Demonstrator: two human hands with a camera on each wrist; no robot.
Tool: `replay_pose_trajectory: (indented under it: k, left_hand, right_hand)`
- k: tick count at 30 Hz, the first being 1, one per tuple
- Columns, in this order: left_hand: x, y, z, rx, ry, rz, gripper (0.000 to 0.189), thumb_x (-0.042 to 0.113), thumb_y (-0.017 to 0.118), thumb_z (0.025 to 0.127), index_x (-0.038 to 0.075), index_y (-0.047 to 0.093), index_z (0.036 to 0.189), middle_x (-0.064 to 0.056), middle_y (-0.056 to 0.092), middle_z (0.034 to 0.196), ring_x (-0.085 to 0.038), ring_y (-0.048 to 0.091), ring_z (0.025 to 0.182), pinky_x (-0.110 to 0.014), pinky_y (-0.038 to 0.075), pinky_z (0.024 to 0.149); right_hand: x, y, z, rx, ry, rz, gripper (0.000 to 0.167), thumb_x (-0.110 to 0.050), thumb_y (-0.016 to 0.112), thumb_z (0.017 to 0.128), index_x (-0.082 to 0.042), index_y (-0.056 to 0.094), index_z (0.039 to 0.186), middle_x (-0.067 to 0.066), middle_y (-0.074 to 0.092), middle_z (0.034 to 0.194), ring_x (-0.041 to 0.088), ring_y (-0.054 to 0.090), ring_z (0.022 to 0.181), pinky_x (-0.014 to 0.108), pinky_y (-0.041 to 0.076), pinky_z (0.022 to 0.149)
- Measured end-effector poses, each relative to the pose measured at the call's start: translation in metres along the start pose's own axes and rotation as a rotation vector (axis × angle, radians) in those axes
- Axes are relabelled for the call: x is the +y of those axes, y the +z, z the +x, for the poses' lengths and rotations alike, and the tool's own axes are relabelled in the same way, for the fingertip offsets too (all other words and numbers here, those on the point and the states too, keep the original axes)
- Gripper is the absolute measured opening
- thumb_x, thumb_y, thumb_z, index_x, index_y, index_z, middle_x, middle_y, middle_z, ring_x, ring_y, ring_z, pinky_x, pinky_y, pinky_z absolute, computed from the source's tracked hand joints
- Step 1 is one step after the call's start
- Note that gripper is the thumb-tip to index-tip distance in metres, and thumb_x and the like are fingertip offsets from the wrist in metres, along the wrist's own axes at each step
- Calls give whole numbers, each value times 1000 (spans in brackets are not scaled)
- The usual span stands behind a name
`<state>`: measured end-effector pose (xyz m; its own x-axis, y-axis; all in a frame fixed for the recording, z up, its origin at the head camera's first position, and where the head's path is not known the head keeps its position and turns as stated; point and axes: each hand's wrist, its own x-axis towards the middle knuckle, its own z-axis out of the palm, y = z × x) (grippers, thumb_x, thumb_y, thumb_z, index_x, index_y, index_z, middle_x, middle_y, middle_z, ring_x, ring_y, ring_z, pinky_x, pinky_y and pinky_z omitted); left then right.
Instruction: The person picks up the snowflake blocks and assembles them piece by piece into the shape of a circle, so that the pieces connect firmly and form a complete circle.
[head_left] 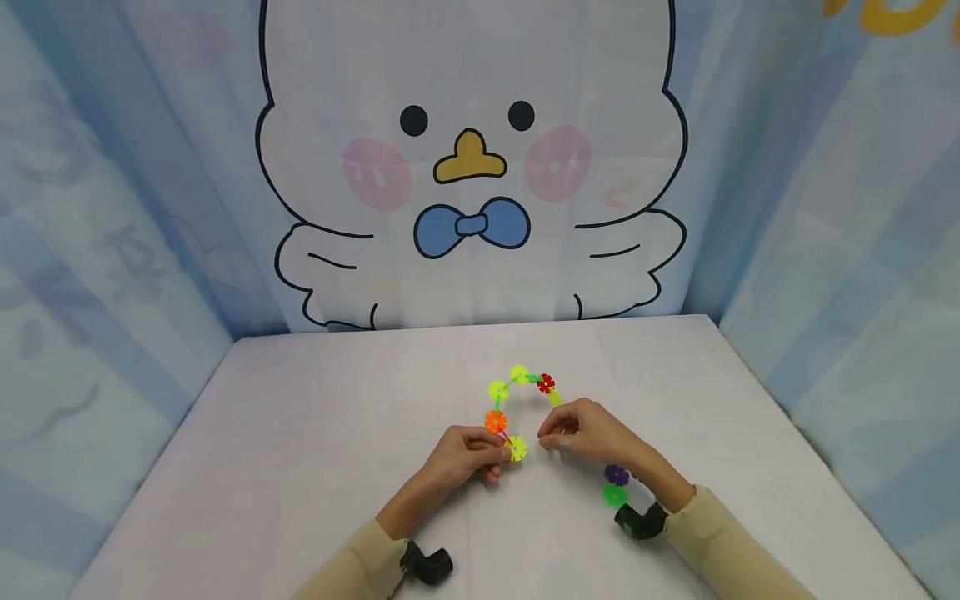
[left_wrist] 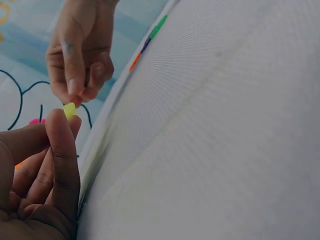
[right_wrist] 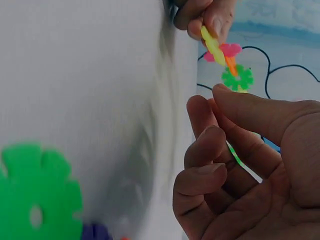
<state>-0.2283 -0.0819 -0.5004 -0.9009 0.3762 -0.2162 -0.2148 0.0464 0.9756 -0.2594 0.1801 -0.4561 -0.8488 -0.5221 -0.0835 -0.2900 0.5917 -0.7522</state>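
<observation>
My left hand (head_left: 465, 457) pinches a yellow snowflake disc (head_left: 517, 448) between thumb and fingers. That disc is one end of a curved chain of flower-shaped plastic discs: an orange disc (head_left: 495, 422), yellow ones, and a red disc (head_left: 546, 383), with discs set edge-on between them. The chain's far side passes behind my right hand (head_left: 592, 432), where part of it is hidden. In the right wrist view, the right hand's fingers (right_wrist: 200, 112) are loosely bent near the thumb, and nothing shows between the tips. A small gap separates them from the yellow disc.
A purple disc (head_left: 617, 475) and a green disc (head_left: 615, 497) lie on the white table (head_left: 337, 400) under my right forearm, partly covered by it. Black wrist mounts (head_left: 429, 565) sit at both sleeves. Printed curtains (head_left: 472, 283) stand behind and beside the table.
</observation>
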Motion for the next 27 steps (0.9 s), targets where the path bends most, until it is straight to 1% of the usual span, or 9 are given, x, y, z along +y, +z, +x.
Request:
replay_pose_trajectory:
  k: [4, 9, 12, 19, 24, 27]
  left_hand:
    - [-1, 1, 0, 1, -5, -12, 21, 9, 79, 95, -6, 73, 109, -7, 80, 86, -7, 67, 63, -23, 62, 63]
    - [-1, 0, 0, -8, -4, -22, 22, 9, 79, 94, -6, 73, 109, -7, 80, 86, -7, 66, 63, -23, 62, 63]
    - [-1, 1, 0, -13, -1, -24, 22, 9, 79, 94, -6, 73, 109, -7, 79, 86, -7, 66, 63, -23, 61, 64]
    - [0, 1, 0, -21, 3, -30, 21, 9, 79, 95, -7, 73, 109, -7, 79, 86, -7, 66, 63, -22, 62, 64]
    - [0, 1, 1, -26, 0, -32, 22, 9, 79, 95, -6, 73, 109, -9, 80, 89, -7, 66, 64, -23, 62, 64]
    - [0, 0, 1, -23, -1, -28, 22, 9, 79, 95, -6, 73, 109, -8, 80, 88, -7, 66, 64, -22, 62, 64]
  right_hand:
    - [9, -18, -9, -29, 48, -82, 7, -19, 80, 95, -13, 80, 98, -3, 77, 95, 12, 63, 82, 23, 53, 71]
    - [18, -38, -23, -23, 141, -172, 7, -17, 83, 92, -13, 78, 96, -3, 72, 89, 14, 61, 80, 25, 55, 68]
    - [22, -46, -31, -24, 168, -208, 10, -15, 84, 89, -12, 78, 97, -2, 71, 89, 15, 60, 81, 26, 55, 68]
    - [23, -54, -40, -38, 175, -262, 14, -11, 86, 86, -9, 77, 97, 0, 69, 88, 15, 60, 82, 29, 54, 74]
    - [22, -57, -43, -49, 188, -292, 14, -11, 87, 85, -10, 77, 95, -1, 69, 88, 15, 59, 82, 30, 54, 74]
    - [21, -56, -43, -56, 204, -286, 16, -10, 88, 84, -10, 77, 95, 0, 69, 87, 16, 59, 81, 30, 55, 74]
